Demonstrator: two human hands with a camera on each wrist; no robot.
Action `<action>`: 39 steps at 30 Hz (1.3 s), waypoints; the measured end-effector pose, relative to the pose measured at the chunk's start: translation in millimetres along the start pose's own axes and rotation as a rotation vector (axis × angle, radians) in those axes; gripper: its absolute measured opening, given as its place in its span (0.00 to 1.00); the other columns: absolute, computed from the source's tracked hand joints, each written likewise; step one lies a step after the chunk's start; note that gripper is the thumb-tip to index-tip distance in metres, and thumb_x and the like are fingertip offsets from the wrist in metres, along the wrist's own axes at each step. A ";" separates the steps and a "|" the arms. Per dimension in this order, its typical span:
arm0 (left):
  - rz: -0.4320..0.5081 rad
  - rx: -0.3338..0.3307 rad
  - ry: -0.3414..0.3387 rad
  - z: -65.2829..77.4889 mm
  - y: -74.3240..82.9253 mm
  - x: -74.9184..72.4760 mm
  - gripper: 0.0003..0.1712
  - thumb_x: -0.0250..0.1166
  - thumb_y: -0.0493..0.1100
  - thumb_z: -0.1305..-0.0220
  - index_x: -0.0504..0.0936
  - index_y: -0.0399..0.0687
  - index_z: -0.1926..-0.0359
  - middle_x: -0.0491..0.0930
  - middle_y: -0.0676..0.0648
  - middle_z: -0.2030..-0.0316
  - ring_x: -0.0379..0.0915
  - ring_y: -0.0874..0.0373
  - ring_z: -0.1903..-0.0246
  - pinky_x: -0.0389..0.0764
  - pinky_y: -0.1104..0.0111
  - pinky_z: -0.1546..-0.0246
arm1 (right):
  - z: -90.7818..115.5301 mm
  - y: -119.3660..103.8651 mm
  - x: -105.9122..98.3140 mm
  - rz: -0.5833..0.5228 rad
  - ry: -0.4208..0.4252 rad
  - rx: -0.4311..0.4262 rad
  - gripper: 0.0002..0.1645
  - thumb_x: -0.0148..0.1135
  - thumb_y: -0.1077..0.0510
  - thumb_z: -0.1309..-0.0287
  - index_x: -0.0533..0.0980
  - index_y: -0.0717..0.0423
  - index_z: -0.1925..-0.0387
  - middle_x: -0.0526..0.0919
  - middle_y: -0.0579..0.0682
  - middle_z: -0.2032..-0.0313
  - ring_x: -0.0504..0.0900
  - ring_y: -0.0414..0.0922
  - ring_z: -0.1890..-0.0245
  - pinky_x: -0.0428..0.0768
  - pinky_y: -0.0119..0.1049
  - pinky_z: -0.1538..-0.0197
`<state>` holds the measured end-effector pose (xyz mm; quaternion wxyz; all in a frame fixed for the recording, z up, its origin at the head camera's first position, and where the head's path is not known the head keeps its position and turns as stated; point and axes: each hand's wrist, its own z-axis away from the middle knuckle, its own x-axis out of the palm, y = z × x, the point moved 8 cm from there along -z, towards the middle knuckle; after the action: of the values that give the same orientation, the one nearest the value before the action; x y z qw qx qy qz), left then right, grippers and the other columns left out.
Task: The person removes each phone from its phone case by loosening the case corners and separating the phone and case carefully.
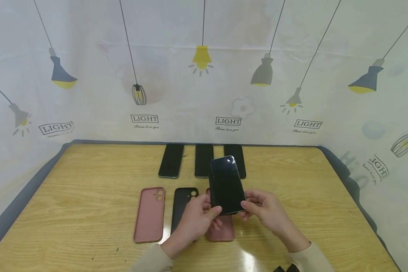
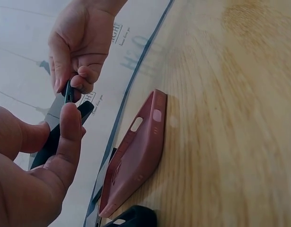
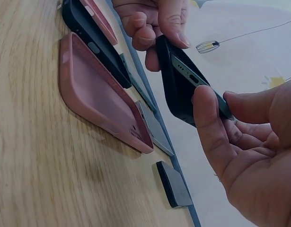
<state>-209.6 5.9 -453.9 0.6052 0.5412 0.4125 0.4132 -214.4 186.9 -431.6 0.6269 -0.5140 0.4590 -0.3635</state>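
A dark-screened phone (image 1: 226, 185) is held up over the table, tilted, with its screen toward the head camera. Behind it is a black phone case (image 3: 170, 87); in the right wrist view the phone's port end stands out of the case at an angle. My left hand (image 1: 195, 217) grips the case at one lower corner, thumb in front and fingers behind. With thumb and fingers, my right hand (image 1: 266, 211) pinches the phone's opposite lower corner. Beneath the hands a pink phone case (image 1: 221, 232) lies open side up, partly hidden in the head view.
Another black case (image 1: 180, 204) and a second pink case (image 1: 149, 215) lie to the left on the wooden table (image 1: 85, 192). Behind them are two dark phones (image 1: 171, 160) and a third (image 1: 240, 162) with a thick black edge. A lamp-printed curtain (image 1: 176, 94) surrounds the table.
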 end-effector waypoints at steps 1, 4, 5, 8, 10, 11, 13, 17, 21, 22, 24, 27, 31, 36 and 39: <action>0.000 0.000 0.000 -0.2 -0.2 0.2 0.12 0.64 0.31 0.28 0.75 0.26 0.50 0.84 0.32 0.70 0.83 0.53 0.80 0.87 0.48 0.74 | 0.3 0.0 -0.8 -0.002 0.001 -0.001 0.18 0.59 0.69 0.29 0.72 0.82 0.45 0.85 0.64 0.64 0.87 0.42 0.71 0.88 0.39 0.64; 0.003 -0.011 -0.002 -0.2 -1.6 1.1 0.11 0.64 0.31 0.28 0.75 0.26 0.51 0.84 0.32 0.71 0.83 0.54 0.80 0.87 0.49 0.74 | 1.3 0.0 -3.2 -0.012 0.006 0.003 0.19 0.59 0.68 0.29 0.72 0.82 0.44 0.85 0.63 0.63 0.87 0.43 0.70 0.88 0.39 0.64; 0.007 -0.017 -0.004 -0.1 -2.3 1.5 0.11 0.64 0.31 0.28 0.75 0.26 0.51 0.83 0.32 0.71 0.83 0.54 0.80 0.87 0.50 0.74 | 1.6 0.0 -4.2 -0.011 0.009 0.007 0.20 0.59 0.68 0.29 0.72 0.82 0.43 0.85 0.63 0.63 0.87 0.43 0.70 0.88 0.39 0.63; 0.018 -0.037 -0.010 0.6 -4.8 3.0 0.10 0.63 0.32 0.28 0.75 0.27 0.52 0.83 0.33 0.71 0.83 0.54 0.79 0.88 0.52 0.74 | 2.1 0.4 -7.8 -0.006 0.018 0.026 0.22 0.59 0.67 0.28 0.71 0.82 0.41 0.85 0.62 0.62 0.87 0.43 0.70 0.88 0.38 0.62; 0.027 -0.044 -0.015 1.2 -5.9 4.2 0.10 0.63 0.32 0.27 0.75 0.28 0.52 0.84 0.33 0.70 0.84 0.53 0.79 0.88 0.53 0.74 | 2.1 -0.2 -10.4 0.003 0.025 0.031 0.22 0.58 0.67 0.28 0.71 0.81 0.40 0.85 0.62 0.62 0.87 0.42 0.70 0.88 0.38 0.62; 0.029 -0.044 -0.016 1.5 -6.2 4.8 0.10 0.63 0.32 0.27 0.75 0.28 0.52 0.84 0.33 0.70 0.84 0.53 0.79 0.88 0.53 0.74 | 2.1 -0.8 -11.4 0.005 0.026 0.030 0.22 0.58 0.67 0.27 0.70 0.81 0.40 0.85 0.62 0.62 0.87 0.42 0.70 0.88 0.38 0.62; 0.036 -0.048 -0.019 1.8 -6.9 6.4 0.10 0.64 0.33 0.27 0.75 0.29 0.52 0.84 0.33 0.70 0.84 0.52 0.79 0.88 0.54 0.74 | 2.1 -1.7 -13.7 0.003 0.025 0.023 0.22 0.57 0.67 0.27 0.70 0.82 0.40 0.85 0.62 0.62 0.87 0.42 0.70 0.88 0.38 0.62; 0.042 -0.054 -0.020 2.1 -7.3 10.2 0.09 0.64 0.33 0.27 0.75 0.31 0.54 0.84 0.36 0.72 0.84 0.52 0.79 0.88 0.56 0.76 | 2.5 -2.0 -18.0 -0.003 0.025 0.012 0.21 0.56 0.68 0.26 0.70 0.83 0.41 0.85 0.60 0.63 0.86 0.41 0.70 0.88 0.37 0.61; 0.046 -0.058 -0.024 2.8 -6.9 14.2 0.08 0.64 0.34 0.27 0.75 0.32 0.56 0.83 0.40 0.75 0.84 0.51 0.80 0.87 0.57 0.77 | 2.4 -0.2 -22.3 -0.016 0.034 0.016 0.21 0.56 0.68 0.26 0.70 0.83 0.41 0.85 0.59 0.63 0.86 0.40 0.70 0.88 0.35 0.61; 0.046 -0.060 -0.026 3.0 -6.7 14.9 0.07 0.64 0.34 0.27 0.75 0.32 0.56 0.83 0.40 0.75 0.84 0.51 0.80 0.87 0.58 0.77 | 2.2 0.0 -23.4 -0.018 0.036 0.017 0.21 0.56 0.68 0.26 0.70 0.83 0.41 0.85 0.58 0.63 0.86 0.41 0.70 0.88 0.35 0.61; 0.049 -0.060 -0.035 3.5 -6.6 16.4 0.07 0.64 0.34 0.27 0.75 0.32 0.56 0.84 0.40 0.75 0.84 0.51 0.80 0.87 0.58 0.77 | 2.1 0.2 -25.8 -0.019 0.040 0.017 0.21 0.55 0.68 0.26 0.69 0.83 0.41 0.85 0.58 0.63 0.86 0.41 0.70 0.88 0.35 0.61; 0.056 -0.070 -0.048 4.4 -7.4 18.1 0.08 0.64 0.35 0.27 0.75 0.32 0.56 0.84 0.37 0.73 0.84 0.52 0.79 0.87 0.61 0.77 | 1.8 1.3 -29.7 -0.012 0.049 0.023 0.20 0.55 0.68 0.26 0.70 0.83 0.41 0.85 0.59 0.63 0.86 0.42 0.70 0.88 0.35 0.61; -0.003 -0.068 -0.041 5.8 -7.8 19.1 0.08 0.65 0.36 0.28 0.77 0.34 0.57 0.86 0.38 0.71 0.83 0.57 0.79 0.85 0.67 0.77 | 1.5 3.1 -35.2 0.001 0.069 0.031 0.19 0.55 0.68 0.26 0.71 0.82 0.42 0.85 0.59 0.64 0.86 0.43 0.70 0.88 0.35 0.61; 0.026 -0.105 -0.053 7.3 -10.0 24.9 0.06 0.65 0.34 0.28 0.76 0.34 0.57 0.86 0.37 0.71 0.82 0.59 0.80 0.86 0.65 0.77 | 1.1 4.7 -43.6 -0.002 0.101 0.034 0.20 0.54 0.70 0.26 0.69 0.84 0.41 0.85 0.57 0.65 0.86 0.42 0.71 0.88 0.35 0.61; 0.077 -0.130 -0.070 8.3 -11.4 29.4 0.06 0.64 0.33 0.28 0.75 0.34 0.57 0.85 0.36 0.71 0.82 0.58 0.80 0.87 0.65 0.76 | 0.8 5.8 -49.1 0.002 0.120 0.037 0.20 0.53 0.70 0.26 0.68 0.85 0.41 0.85 0.57 0.65 0.86 0.42 0.71 0.88 0.35 0.61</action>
<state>-191.9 30.3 -466.3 0.6367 0.5304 0.3423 0.4430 -229.1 233.9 -427.3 0.6079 -0.4793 0.4895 -0.4014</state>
